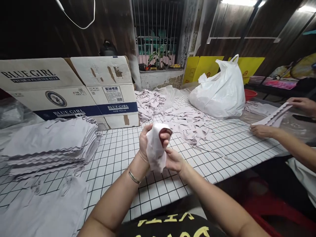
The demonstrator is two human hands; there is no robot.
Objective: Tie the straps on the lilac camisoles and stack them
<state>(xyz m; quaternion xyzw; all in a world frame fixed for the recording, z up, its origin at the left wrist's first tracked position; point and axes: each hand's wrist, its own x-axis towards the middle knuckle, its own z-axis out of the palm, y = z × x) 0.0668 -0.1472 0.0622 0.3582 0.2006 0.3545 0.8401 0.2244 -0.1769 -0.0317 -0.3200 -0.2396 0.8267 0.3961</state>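
Note:
A small pale pink fabric piece (155, 148) is held up over the front of the table, its lower end hanging down. My left hand (143, 141) is closed on it, with the cloth draped over the palm and fingertips curling out at its upper right. From the lower right, my right hand (174, 160) pinches the edge of the same piece; part of its fingers is hidden behind the cloth. Beyond my hands lies a loose heap of similar small fabric pieces (191, 123). A thin strip (217, 152) lies near the heap.
On the left are a tall stack of pale fabric (46, 138) and another flat piece (46, 207). A cardboard box (98, 98) stands behind them. At the back right sits a full white plastic bag (219, 92). A co-worker's hands (263, 130) hold a scalloped strip at the right.

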